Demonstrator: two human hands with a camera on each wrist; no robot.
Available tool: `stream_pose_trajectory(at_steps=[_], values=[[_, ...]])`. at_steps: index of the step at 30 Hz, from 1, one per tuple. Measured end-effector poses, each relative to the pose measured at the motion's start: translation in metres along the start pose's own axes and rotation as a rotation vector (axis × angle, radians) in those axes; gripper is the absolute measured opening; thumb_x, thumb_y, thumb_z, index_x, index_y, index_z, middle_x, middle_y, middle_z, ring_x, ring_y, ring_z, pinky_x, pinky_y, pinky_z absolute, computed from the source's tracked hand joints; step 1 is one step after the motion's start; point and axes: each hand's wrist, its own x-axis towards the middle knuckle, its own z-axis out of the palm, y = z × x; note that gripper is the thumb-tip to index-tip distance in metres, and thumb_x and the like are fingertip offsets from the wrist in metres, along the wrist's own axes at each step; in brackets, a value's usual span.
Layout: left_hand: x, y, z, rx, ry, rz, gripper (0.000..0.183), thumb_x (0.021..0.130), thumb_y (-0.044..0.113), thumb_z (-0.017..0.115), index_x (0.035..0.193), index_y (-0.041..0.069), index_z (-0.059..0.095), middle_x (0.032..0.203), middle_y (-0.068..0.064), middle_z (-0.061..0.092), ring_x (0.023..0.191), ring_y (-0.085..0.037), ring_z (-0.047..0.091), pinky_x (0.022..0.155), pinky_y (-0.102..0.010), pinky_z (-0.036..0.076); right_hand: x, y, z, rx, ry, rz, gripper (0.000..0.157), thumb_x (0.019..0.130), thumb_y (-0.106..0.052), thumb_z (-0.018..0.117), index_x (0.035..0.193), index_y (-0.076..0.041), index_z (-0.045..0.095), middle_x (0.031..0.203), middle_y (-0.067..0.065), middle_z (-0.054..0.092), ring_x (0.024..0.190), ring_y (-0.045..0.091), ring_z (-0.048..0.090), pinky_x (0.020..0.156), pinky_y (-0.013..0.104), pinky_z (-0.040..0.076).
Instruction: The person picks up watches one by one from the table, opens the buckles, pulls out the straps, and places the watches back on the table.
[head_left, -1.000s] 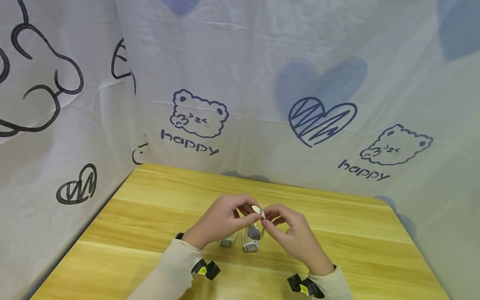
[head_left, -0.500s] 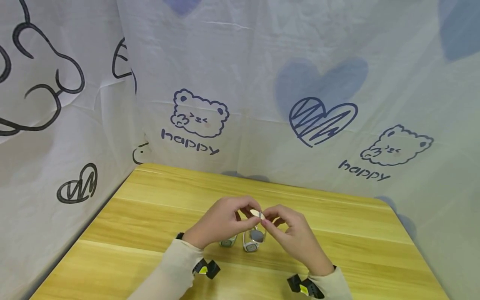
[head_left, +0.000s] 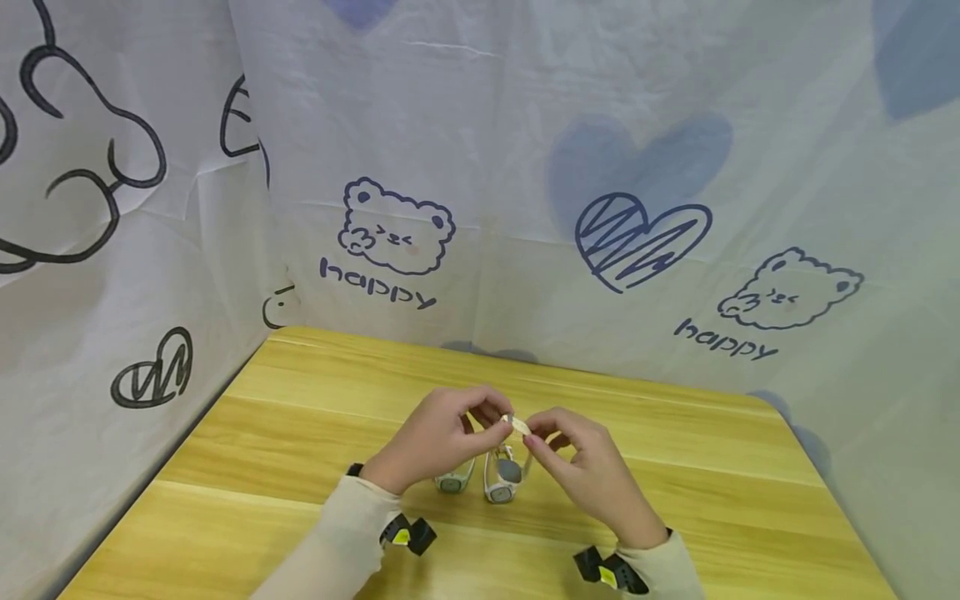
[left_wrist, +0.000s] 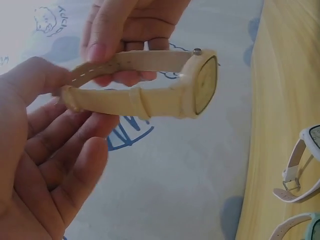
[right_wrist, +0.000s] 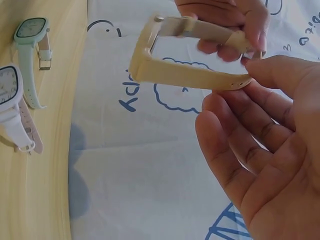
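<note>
A cream-yellow wristwatch [left_wrist: 170, 102] hangs between both hands above the table, its case pointing down. Its two strap ends are brought together into a loop. With thumb and fingers, my left hand [head_left: 438, 437] pinches the strap end that carries the keeper loop [left_wrist: 139, 102]. My right hand [head_left: 588, 467] pinches the other strap [right_wrist: 195, 75], which has holes, near its tip. Fingers cover most of the buckle, and whether it is fastened cannot be told. In the right wrist view the fingertips of both hands nearly meet at the strap ends.
On the wood-grain table [head_left: 337, 392], below the hands, lie a white watch [head_left: 500, 493] and a mint-green watch [head_left: 452, 482]. The white one's strap looks unfastened at its buckle. Printed white cloth [head_left: 517, 250] hangs behind the table and along its left side.
Both hands stay in nearly the same place. Between the fingertips the strap ends have turned slightly, and a grey part of them now sits closer to the left fingers.
</note>
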Motion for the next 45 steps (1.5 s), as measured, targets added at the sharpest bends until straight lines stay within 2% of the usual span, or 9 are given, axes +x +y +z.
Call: stream_pose_trajectory(at_steps=[4, 6, 11, 16, 21, 30, 38, 42, 45], values=[[-0.001, -0.001, -0.006, -0.045, 0.047, -0.029, 0.010, 0.100, 0.024, 0.070, 0.109, 0.022, 0.072, 0.093, 0.015, 0.071, 0.085, -0.006, 0.067, 0.068, -0.030, 0.057, 0.001, 0.003, 0.000, 0.001, 0.031, 0.011, 0.009, 0.100, -0.012, 0.070, 0.106, -0.018, 0.072, 0.093, -0.010, 0.070, 0.085, 0.007, 0.066, 0.072, 0.031, 0.059], [0.000, -0.002, -0.007, -0.013, 0.023, -0.045, 0.012, 0.101, 0.027, 0.070, 0.111, 0.022, 0.073, 0.095, 0.016, 0.071, 0.087, -0.005, 0.067, 0.071, -0.029, 0.057, 0.002, 0.003, 0.000, 0.000, 0.043, 0.020, 0.009, 0.100, -0.012, 0.070, 0.106, -0.017, 0.072, 0.093, -0.010, 0.070, 0.085, 0.007, 0.066, 0.072, 0.031, 0.059], [0.002, -0.005, -0.004, 0.164, -0.098, -0.111, 0.017, 0.102, 0.034, 0.068, 0.113, 0.022, 0.071, 0.098, 0.018, 0.070, 0.091, 0.001, 0.065, 0.082, -0.028, 0.056, 0.002, 0.003, 0.002, -0.038, 0.028, 0.074, 0.008, 0.099, -0.015, 0.072, 0.107, -0.016, 0.072, 0.092, -0.011, 0.069, 0.084, 0.006, 0.066, 0.072, 0.029, 0.059], [0.002, -0.004, -0.002, 0.222, -0.109, -0.162, 0.018, 0.102, 0.034, 0.067, 0.114, 0.022, 0.071, 0.099, 0.017, 0.070, 0.092, 0.000, 0.065, 0.085, -0.031, 0.056, 0.003, 0.004, 0.004, -0.109, -0.010, 0.153, 0.007, 0.099, -0.017, 0.072, 0.106, -0.017, 0.072, 0.088, -0.014, 0.068, 0.080, 0.003, 0.064, 0.071, 0.027, 0.057], [0.002, -0.002, 0.000, 0.246, -0.105, -0.149, 0.020, 0.101, 0.034, 0.069, 0.115, 0.021, 0.072, 0.100, 0.015, 0.072, 0.092, 0.000, 0.065, 0.085, -0.031, 0.056, 0.003, 0.004, 0.004, -0.133, -0.025, 0.181, 0.007, 0.098, -0.018, 0.073, 0.104, -0.016, 0.073, 0.086, -0.015, 0.068, 0.078, 0.004, 0.064, 0.071, 0.026, 0.056], [0.003, 0.001, 0.003, 0.276, -0.091, -0.137, 0.019, 0.101, 0.035, 0.069, 0.114, 0.022, 0.073, 0.099, 0.014, 0.072, 0.090, 0.000, 0.065, 0.080, -0.029, 0.056, 0.004, 0.003, 0.005, -0.160, -0.047, 0.173, 0.006, 0.099, -0.020, 0.073, 0.104, -0.017, 0.073, 0.087, -0.014, 0.069, 0.080, 0.006, 0.065, 0.072, 0.029, 0.057], [0.007, 0.006, 0.017, 0.272, -0.100, -0.097, 0.014, 0.102, 0.037, 0.067, 0.107, 0.024, 0.071, 0.095, 0.016, 0.071, 0.087, 0.000, 0.065, 0.078, -0.027, 0.056, 0.003, -0.002, 0.000, -0.181, -0.004, 0.157, 0.005, 0.097, -0.022, 0.075, 0.100, -0.021, 0.072, 0.085, -0.015, 0.068, 0.078, 0.001, 0.064, 0.070, 0.025, 0.056], [0.006, 0.000, 0.031, 0.228, -0.108, -0.110, 0.013, 0.103, 0.033, 0.066, 0.109, 0.023, 0.072, 0.097, 0.015, 0.071, 0.088, 0.000, 0.065, 0.078, -0.026, 0.056, -0.003, 0.001, -0.004, -0.159, -0.002, 0.201, 0.005, 0.097, -0.020, 0.075, 0.099, -0.019, 0.071, 0.085, -0.013, 0.068, 0.078, 0.002, 0.064, 0.072, 0.026, 0.056], [0.004, -0.006, 0.044, 0.246, -0.142, -0.132, 0.018, 0.104, 0.031, 0.064, 0.114, 0.020, 0.074, 0.099, 0.014, 0.072, 0.086, 0.001, 0.064, 0.076, -0.024, 0.055, -0.010, 0.007, -0.004, -0.118, -0.007, 0.262, 0.008, 0.098, -0.018, 0.074, 0.103, -0.016, 0.068, 0.085, -0.010, 0.067, 0.077, 0.004, 0.064, 0.072, 0.026, 0.056]])
